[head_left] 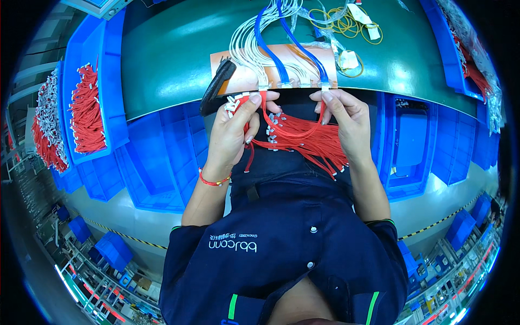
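Clearly, this is light, limp stuff. My left hand (234,127) pinches the red lead (264,103) between thumb and finger near one end, with a bunch of white-tipped red leads (236,101) also gathered in that grip. My right hand (349,116) has thumb and forefinger closed on its other end, and the slack hangs in a loop between the two, just off the near edge of the green desk (162,76). Both ends come up to white connectors along the tan board (244,73), where white wires (241,40) and blue wires (266,46) run in.

I'd judge the lead soft and bendy, sagging wherever unsupported, so it is best taken close behind the stiff tip, not mid-length. The small plugs look smooth and could slip or twist; the thin wires may suffer from tugging. More red leads (309,140) lie across my lap, loose and likely to tangle.
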Demonstrator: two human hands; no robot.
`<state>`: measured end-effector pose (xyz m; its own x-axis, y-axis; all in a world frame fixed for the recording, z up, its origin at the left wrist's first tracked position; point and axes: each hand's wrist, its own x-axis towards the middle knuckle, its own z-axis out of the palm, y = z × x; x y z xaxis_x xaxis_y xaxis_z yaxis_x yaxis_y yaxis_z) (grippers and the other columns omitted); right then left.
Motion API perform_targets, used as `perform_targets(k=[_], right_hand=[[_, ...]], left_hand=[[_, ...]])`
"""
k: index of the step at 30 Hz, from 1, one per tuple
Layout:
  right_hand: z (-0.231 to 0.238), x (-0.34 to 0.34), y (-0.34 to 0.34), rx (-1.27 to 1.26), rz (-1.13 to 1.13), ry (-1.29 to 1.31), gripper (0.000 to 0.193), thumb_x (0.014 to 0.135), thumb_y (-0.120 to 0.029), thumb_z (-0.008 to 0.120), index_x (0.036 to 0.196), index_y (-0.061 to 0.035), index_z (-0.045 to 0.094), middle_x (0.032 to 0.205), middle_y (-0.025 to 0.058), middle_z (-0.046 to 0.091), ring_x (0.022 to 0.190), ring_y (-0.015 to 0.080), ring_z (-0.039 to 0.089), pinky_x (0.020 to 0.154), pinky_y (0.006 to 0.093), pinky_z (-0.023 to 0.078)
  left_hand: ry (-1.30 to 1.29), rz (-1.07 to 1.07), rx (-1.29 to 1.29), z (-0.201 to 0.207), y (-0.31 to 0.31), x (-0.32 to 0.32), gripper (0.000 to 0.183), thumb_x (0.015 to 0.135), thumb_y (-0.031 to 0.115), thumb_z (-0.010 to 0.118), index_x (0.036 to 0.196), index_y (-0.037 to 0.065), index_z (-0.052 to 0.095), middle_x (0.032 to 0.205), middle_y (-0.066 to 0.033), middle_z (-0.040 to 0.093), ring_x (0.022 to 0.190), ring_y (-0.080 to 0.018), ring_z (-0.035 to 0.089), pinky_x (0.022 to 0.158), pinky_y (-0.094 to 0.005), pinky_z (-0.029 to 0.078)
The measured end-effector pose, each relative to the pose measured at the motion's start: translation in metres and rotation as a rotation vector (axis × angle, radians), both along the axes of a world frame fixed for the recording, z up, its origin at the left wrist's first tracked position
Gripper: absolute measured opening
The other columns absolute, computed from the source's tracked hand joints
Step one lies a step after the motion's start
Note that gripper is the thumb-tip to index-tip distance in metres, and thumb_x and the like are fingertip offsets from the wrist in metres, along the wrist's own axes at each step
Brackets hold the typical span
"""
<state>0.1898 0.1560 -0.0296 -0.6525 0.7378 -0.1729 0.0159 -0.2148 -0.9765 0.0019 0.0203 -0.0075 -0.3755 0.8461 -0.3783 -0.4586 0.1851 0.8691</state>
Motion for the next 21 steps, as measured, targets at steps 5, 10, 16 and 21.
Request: perform_targets(k=[5, 10, 16, 21], right_hand=[[0.006, -0.004, -0.006, -0.029, -0.067, -0.009, 0.027, 0.101, -0.018, 0.058, 0.102, 0.0048, 0.072, 0.075, 0.0046, 0.065, 0.064, 0.0068, 0.056, 0.063, 0.0212, 0.045], [0.009, -0.007, -0.006, -0.091, -0.087, 0.015, 0.027, 0.1, -0.018, 0.058, 0.103, 0.005, 0.073, 0.074, 0.0048, 0.066, 0.066, 0.0081, 0.058, 0.066, 0.0226, 0.046], [0.006, -0.008, -0.005, -0.292, -0.113, 0.114, 0.026, 0.1, -0.017, 0.058, 0.106, 0.0042, 0.072, 0.087, 0.0075, 0.071, 0.074, 0.0101, 0.062, 0.068, 0.0241, 0.048], [-0.001, -0.001, 0.005, -0.416, 0.019, 0.166, 0.03, 0.1, -0.02, 0.057, 0.112, 0.0048, 0.069, 0.103, 0.0108, 0.073, 0.084, 0.0137, 0.065, 0.081, 0.0293, 0.051]], left_hand=[[0.005, 0.01, -0.019, -0.003, -0.005, -0.001, 0.034, 0.101, 0.02, 0.051, 0.116, -0.007, 0.067, 0.09, -0.0089, 0.072, 0.045, -0.0018, 0.033, 0.044, -0.0196, 0.029], [0.016, 0.003, -0.015, -0.005, -0.007, -0.003, 0.033, 0.102, 0.022, 0.052, 0.115, -0.004, 0.068, 0.088, -0.0049, 0.072, 0.046, -0.0009, 0.034, 0.043, -0.0188, 0.027], [-0.002, -0.006, 0.007, -0.007, -0.002, -0.001, 0.035, 0.102, 0.022, 0.05, 0.114, -0.005, 0.068, 0.088, -0.007, 0.072, 0.047, -0.0015, 0.034, 0.044, -0.0191, 0.028], [-0.003, 0.001, 0.04, -0.004, 0.005, 0.003, 0.037, 0.104, 0.025, 0.048, 0.113, -0.004, 0.068, 0.084, -0.0045, 0.07, 0.05, -0.001, 0.037, 0.046, -0.0183, 0.029]])
